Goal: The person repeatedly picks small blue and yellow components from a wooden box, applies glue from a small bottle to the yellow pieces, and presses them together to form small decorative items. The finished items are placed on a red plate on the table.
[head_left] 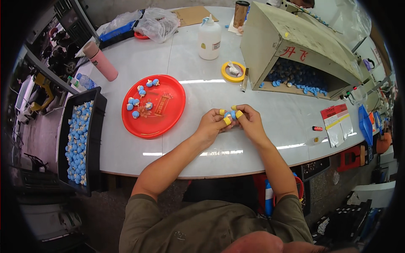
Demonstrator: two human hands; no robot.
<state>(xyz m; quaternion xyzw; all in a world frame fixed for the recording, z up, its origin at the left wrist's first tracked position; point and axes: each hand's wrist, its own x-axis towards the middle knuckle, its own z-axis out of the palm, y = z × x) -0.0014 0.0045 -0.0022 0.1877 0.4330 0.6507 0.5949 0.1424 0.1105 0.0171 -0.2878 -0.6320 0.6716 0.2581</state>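
My left hand (212, 125) and my right hand (249, 119) meet over the middle of the white table (198, 97). Together they pinch one small blue and white piece (230, 114) between fingertips that wear yellow finger covers. To the left lies a round red tray (162, 114) with several of the same small blue and white pieces (141, 98) on its far left part. An open beige box (295, 50) at the back right holds a heap of blue pieces (295, 78).
A black crate (99, 126) full of blue and white pieces hangs off the table's left edge. At the back stand a white glue bottle (209, 39), a yellow tape roll (233, 71), a pink flask (100, 60), plastic bags (157, 23) and a brown cup (241, 13). Labelled cards (337, 122) lie right.
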